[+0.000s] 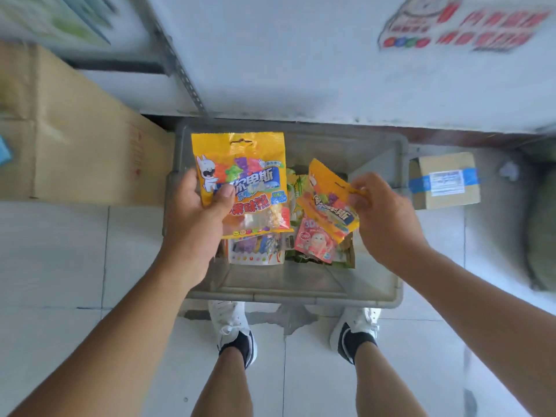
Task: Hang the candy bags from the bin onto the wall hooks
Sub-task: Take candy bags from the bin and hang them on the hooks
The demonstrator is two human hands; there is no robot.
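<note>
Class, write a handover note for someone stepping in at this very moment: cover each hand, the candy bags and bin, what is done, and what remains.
Left hand: grips a large yellow printed candy bag by its lower left side, above the bin.
Right hand: pinches the top edge of a second yellow candy bag, tilted.
Grey plastic bin: on the tiled floor at the foot of the wall; a pink candy bag and a white candy bag lie inside with others.
Done: two bags lifted. No hooks in view, none seen hung.
Left: hang both, then the rest.
</note>
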